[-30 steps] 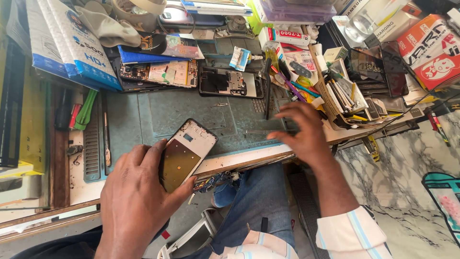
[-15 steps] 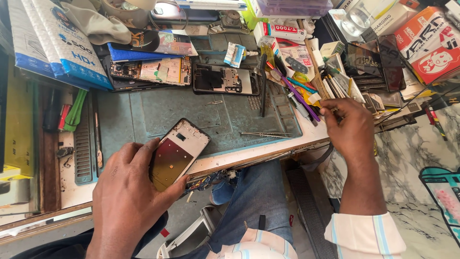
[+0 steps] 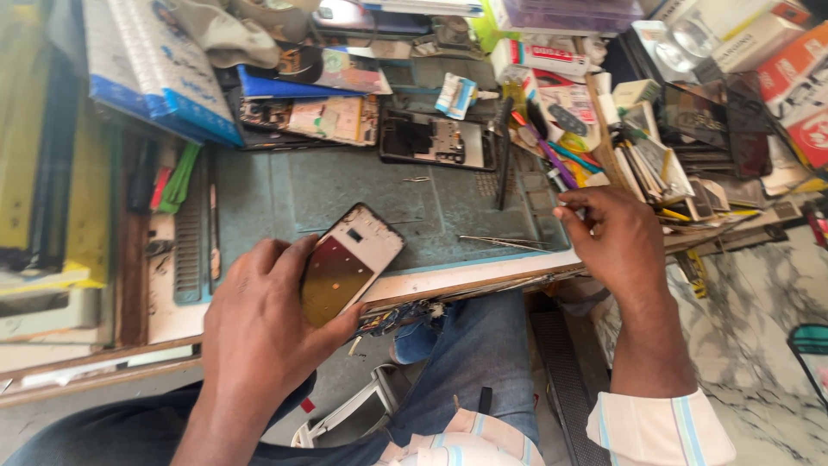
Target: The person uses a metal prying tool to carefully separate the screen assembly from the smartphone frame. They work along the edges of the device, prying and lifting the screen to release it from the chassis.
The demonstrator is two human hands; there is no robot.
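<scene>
My left hand (image 3: 259, 332) grips an opened phone frame (image 3: 349, 261), white at the top with a gold plate, over the near edge of the blue-green work mat (image 3: 345, 185). To the right, my right hand (image 3: 612, 237) hovers at the mat's right edge with thumb and fingers pinched together; whether something small is between them cannot be told. Thin tweezers (image 3: 504, 242) lie on the mat just left of that hand. Another dismantled phone (image 3: 438, 140) lies at the mat's far edge.
The bench is crowded: blue and white boxes (image 3: 151, 73) at far left, coloured pry tools (image 3: 552, 155) and stacked cards (image 3: 655, 168) at right, red and white cartons (image 3: 789, 78) at far right. My knees in jeans (image 3: 470, 354) show below the wooden bench edge.
My right hand left the mat, reached right toward the tool pile, and has now drawn back a little with fingers pinched. The left hand kept hold of the phone frame.
</scene>
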